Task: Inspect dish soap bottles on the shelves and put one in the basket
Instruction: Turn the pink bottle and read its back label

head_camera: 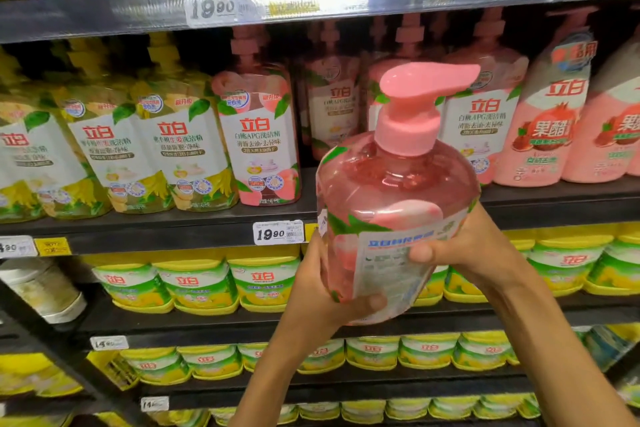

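Right now we are holding the pink pump bottle (398, 204) at frame centre before the shelves, left hand (322, 291) and right hand (474, 250) gripping its lower body, judging it heavy, full and slick, safer carried low than by the pump.

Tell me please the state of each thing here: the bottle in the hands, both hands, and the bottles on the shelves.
Pink pump bottle: off the shelf, held up, tilted, back label toward the camera.
Left hand: grips the bottle low on its side.
Right hand: grips the bottle's other side, thumb on the label.
Peach bottles: standing on the shelf.
Yellow bottles: standing on the shelf, leaning.
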